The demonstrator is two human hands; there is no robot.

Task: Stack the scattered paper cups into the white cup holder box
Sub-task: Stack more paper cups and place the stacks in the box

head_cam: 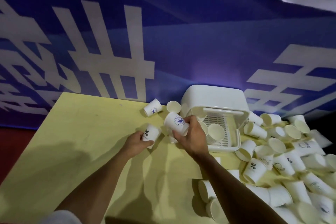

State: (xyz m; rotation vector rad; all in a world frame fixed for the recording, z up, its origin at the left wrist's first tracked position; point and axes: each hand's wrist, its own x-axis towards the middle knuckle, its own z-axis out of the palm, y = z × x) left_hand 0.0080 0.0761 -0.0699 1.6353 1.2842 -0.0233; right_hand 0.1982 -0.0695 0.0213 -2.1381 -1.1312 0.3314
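Note:
My left hand point(139, 142) grips a white paper cup with a black percent mark point(151, 133), held just above the yellow table point(81, 132). My right hand point(190, 133) holds a white cup with a round blue logo point(175, 122), tilted on its side, just left of the white cup holder box point(214, 100). The box lies with its open front facing me, lid raised, and stacked cups point(215, 131) sit on its slotted tray. A large heap of scattered paper cups point(283, 160) covers the table's right side.
Two loose cups point(153, 109) point(174, 106) lie by the table's far edge, left of the box. More cups point(209, 194) lie near my right forearm. A blue wall with large white characters point(109, 51) stands right behind the table. A red floor point(11, 143) shows at left.

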